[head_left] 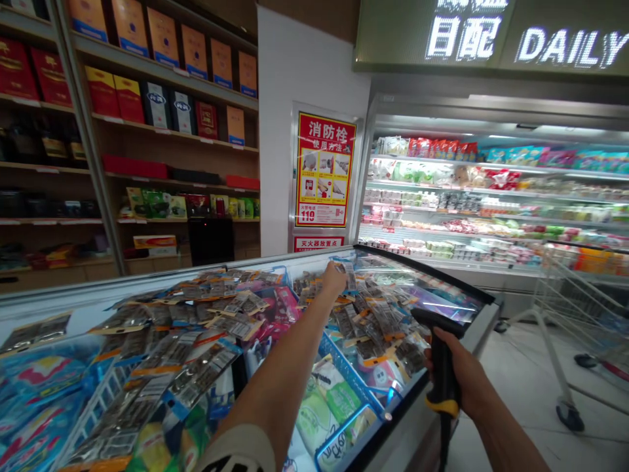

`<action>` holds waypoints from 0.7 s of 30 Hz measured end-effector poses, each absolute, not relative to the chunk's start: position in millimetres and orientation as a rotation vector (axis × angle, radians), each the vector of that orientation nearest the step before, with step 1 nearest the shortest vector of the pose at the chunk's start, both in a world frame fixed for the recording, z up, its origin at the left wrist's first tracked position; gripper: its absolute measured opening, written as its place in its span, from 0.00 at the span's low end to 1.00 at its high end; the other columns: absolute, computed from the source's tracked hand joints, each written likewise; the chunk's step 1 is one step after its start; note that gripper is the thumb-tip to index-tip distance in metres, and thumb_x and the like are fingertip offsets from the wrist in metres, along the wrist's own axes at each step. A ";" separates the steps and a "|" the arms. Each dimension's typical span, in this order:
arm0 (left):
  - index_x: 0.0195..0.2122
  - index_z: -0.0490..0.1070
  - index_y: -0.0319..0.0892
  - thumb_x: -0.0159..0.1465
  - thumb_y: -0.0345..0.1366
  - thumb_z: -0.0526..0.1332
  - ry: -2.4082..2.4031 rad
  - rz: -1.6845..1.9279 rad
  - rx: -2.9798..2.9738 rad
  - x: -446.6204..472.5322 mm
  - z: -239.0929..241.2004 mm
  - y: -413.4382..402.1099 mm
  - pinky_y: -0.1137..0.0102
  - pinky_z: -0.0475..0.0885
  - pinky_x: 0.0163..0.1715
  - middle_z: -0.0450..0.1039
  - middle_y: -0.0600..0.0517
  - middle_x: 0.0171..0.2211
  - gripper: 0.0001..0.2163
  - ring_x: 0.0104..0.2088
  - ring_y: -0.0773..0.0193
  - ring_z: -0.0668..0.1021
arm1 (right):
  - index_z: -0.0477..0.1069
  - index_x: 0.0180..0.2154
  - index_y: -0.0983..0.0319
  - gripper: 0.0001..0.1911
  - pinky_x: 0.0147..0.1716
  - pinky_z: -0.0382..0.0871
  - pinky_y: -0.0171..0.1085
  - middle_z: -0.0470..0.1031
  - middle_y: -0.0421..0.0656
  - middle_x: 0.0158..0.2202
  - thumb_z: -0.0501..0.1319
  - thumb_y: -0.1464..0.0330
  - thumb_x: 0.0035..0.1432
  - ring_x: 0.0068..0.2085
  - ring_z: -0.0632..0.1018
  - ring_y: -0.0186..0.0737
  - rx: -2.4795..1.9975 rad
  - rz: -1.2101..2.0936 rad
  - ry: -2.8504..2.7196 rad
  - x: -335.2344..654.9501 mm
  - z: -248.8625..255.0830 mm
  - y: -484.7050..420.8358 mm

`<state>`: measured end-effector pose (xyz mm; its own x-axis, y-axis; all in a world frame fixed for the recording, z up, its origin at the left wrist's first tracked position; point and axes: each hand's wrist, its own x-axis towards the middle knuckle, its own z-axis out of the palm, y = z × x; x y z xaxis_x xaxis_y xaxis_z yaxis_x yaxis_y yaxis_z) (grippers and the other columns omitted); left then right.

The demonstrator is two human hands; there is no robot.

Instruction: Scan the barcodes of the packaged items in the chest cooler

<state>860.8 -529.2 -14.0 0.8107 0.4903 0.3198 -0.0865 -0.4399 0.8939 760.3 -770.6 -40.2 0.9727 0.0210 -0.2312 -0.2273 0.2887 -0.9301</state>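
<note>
The black scanner (443, 367) is in my right hand (464, 370), my fingers wrapped round its grip, at the near right edge of the display case (393, 259). Its head sits above my fist and points leftward, over the case; a yellow band rings the foot of the handle, and a black cable (445, 442) hangs from there. My left arm stretches across the case, and my left hand (335, 279) is at a small packet (350, 274) near the far rim; the fingers are too small and blurred for me to tell whether they grip it or only touch it.

Just beside and below that hand, more flat packets (383, 318) lie in a loose heap, and others are spread over the left part of the case. Beneath my forearm a blue basket (344, 370) holds green packs (339, 396); pink packs (284, 307) lie left of it, and blue packs (42, 393) fill the near left corner.

Beyond the case, a red poster (327, 170) hangs on the wall, between shelves of boxes (162, 105) and a lit cooler (442, 203). A shopping cart (545, 314) stands on the floor to my right.
</note>
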 end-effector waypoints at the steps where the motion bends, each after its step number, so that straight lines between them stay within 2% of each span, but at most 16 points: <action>1: 0.50 0.59 0.37 0.49 0.28 0.58 0.308 0.674 1.966 862.8 -12.7 -537.7 0.67 0.66 0.36 0.71 0.41 0.41 0.24 0.39 0.57 0.73 | 0.64 0.28 0.63 0.11 0.11 0.61 0.29 0.67 0.36 0.14 0.60 0.61 0.46 0.14 0.68 0.31 -1.267 0.155 0.195 761.6 -41.7 -775.4; 5: 0.57 0.50 0.37 0.50 0.25 0.56 0.214 0.790 2.103 869.5 -18.2 -560.9 0.65 0.60 0.48 0.62 0.40 0.51 0.31 0.51 0.56 0.65 | 0.64 0.28 0.62 0.10 0.11 0.61 0.30 0.67 0.38 0.15 0.60 0.62 0.47 0.15 0.68 0.33 -1.253 0.133 0.234 759.9 -43.0 -789.0; 8: 0.55 0.55 0.36 0.53 0.25 0.54 0.089 0.879 2.257 870.3 -28.5 -568.2 0.62 0.52 0.55 0.53 0.39 0.57 0.26 0.57 0.55 0.56 | 0.64 0.27 0.61 0.10 0.11 0.61 0.32 0.68 0.39 0.16 0.60 0.61 0.47 0.15 0.69 0.34 -1.245 0.137 0.228 754.4 -40.3 -791.1; 12: 0.50 0.62 0.39 0.57 0.28 0.51 -0.007 0.906 2.462 857.2 -37.7 -569.8 0.56 0.45 0.56 0.54 0.42 0.57 0.19 0.58 0.54 0.54 | 0.64 0.27 0.61 0.10 0.12 0.62 0.32 0.68 0.40 0.16 0.60 0.62 0.47 0.15 0.69 0.35 -1.235 0.140 0.214 751.8 -38.8 -785.8; 17: 0.50 0.63 0.40 0.58 0.34 0.51 0.107 0.875 2.553 817.4 -34.1 -540.7 0.55 0.48 0.55 0.54 0.43 0.57 0.18 0.57 0.53 0.56 | 0.64 0.28 0.62 0.09 0.11 0.62 0.29 0.67 0.37 0.15 0.59 0.63 0.47 0.14 0.68 0.32 -1.220 0.186 0.180 755.0 -37.5 -772.6; 21: 0.48 0.65 0.41 0.56 0.36 0.53 0.287 0.782 2.714 769.7 -24.8 -479.2 0.60 0.55 0.52 0.60 0.44 0.54 0.18 0.54 0.54 0.61 | 0.64 0.26 0.63 0.08 0.10 0.61 0.29 0.67 0.37 0.14 0.58 0.64 0.48 0.13 0.68 0.32 -1.211 0.206 0.164 751.7 -32.9 -758.1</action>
